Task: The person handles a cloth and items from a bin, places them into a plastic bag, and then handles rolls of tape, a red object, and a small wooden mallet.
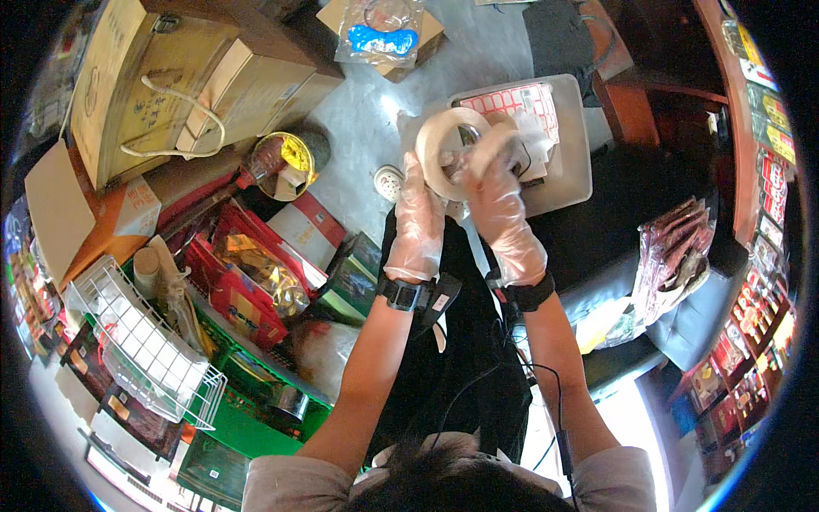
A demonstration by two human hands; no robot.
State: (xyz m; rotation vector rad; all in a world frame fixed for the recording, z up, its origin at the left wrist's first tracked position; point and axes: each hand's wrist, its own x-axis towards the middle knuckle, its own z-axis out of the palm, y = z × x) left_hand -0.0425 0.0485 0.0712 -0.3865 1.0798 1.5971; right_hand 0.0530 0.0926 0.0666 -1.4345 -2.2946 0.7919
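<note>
My left hand (pixel 416 221), in a clear plastic glove, is closed on the left rim of a roll of cream tape (pixel 430 150), whose open centre faces up. My right hand (pixel 502 211), gloved the same way, is shut on a second, similar roll (pixel 492 144), a little blurred, beside the first. The two rolls touch or overlap in view. Beyond them stands a translucent plastic bin (pixel 576 147) holding a red-and-white patterned packet (pixel 508 102) and white papers. The fingertips are partly hidden by the rolls.
Left are a large cardboard box (pixel 147 96) with a rope handle, a round bin (pixel 307 153), red gift bags (pixel 237 301) and a white wire basket (pixel 147 339). Ahead, a bagged blue item (pixel 382 40) lies on cardboard. Packaged goods (pixel 672 256) rest on a dark seat to the right.
</note>
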